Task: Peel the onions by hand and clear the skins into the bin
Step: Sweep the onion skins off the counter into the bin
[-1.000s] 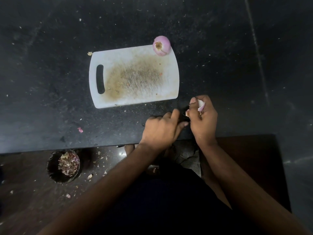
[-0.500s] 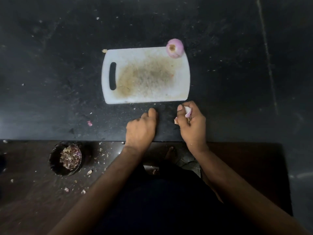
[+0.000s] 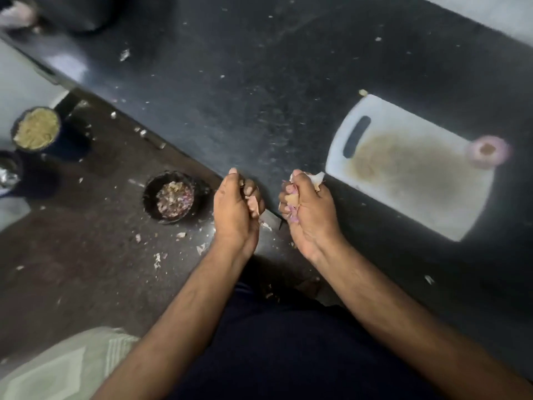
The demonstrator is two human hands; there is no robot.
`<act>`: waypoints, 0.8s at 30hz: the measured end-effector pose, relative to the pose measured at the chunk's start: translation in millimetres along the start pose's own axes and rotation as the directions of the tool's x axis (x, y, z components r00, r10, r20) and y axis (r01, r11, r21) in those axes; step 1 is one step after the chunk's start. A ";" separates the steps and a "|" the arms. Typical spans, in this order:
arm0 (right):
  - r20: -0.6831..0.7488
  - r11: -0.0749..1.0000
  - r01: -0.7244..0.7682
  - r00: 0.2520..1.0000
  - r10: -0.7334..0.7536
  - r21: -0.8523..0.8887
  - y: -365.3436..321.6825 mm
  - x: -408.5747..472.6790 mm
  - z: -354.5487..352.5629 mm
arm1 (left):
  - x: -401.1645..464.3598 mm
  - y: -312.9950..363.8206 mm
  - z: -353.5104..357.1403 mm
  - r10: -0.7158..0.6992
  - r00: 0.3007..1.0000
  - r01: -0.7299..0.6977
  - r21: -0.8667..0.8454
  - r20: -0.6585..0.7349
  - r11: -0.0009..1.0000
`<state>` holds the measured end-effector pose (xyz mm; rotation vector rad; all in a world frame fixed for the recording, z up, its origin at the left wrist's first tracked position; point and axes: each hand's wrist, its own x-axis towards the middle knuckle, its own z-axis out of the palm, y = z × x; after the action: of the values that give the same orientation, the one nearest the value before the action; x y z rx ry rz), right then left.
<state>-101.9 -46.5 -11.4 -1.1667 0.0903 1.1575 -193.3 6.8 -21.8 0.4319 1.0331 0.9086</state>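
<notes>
Holding skins in both hands: 2 hands at the near edge of the dark tabletop [image 3: 259,82], close together but not touching. Left hand [image 3: 235,209] is curled round a small bit of onion skin [image 3: 253,204], fingers folded in. Right hand [image 3: 308,210] is bunched tight on a wad of skins [image 3: 291,202], pink and white pieces poking out top and side.

Counts: 1 peeled onion [image 3: 487,151], 1 cutting board [image 3: 409,166], 1 round black bin [image 3: 170,197], 2 more containers at far left.

Bin sits on the floor [image 3: 72,241], down-left of the left hand, just off the tabletop's edge, already partly full of skins. Floor between the bin and the person is bare apart from loose scraps [image 3: 157,259] scattered abt. Tabletop edge runs diagonally from upper left down to the hands.

Board lies right of the right hand, near but apart, handle slot toward the hands, brown stain across its middle. Onion sits at the board's far right edge, cut end up, well apart from both hands; blurred.

Farther left on the floor: a dark tub of yellowish stuff [image 3: 36,131], another container w/ foil [image 3: 7,174] partly cut off by the frame. Wide stretch of tabletop beyond the hands, only specks on it.
</notes>
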 end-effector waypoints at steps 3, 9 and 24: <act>0.075 0.991 -0.131 0.989 0.131 0.003 20.1 8.0 52.2 | 19.5 31.9 -23.5 -0.018 0.995 -0.009 -0.253 -0.103 0.967; 0.097 0.956 -0.157 0.978 0.186 -0.248 81.9 34.0 147.0 | 61.4 86.9 -75.9 0.064 0.932 -0.191 -0.334 -0.358 0.923; -0.123 0.790 -0.413 0.907 0.403 -0.453 274.7 150.8 323.0 | 211.2 178.4 -239.9 -0.146 0.785 -0.217 -0.489 -0.602 0.845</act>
<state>-391.3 274.8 -135.8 -1.6461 0.0816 1.6118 -437.8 257.8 -127.8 -0.3683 1.2994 1.3760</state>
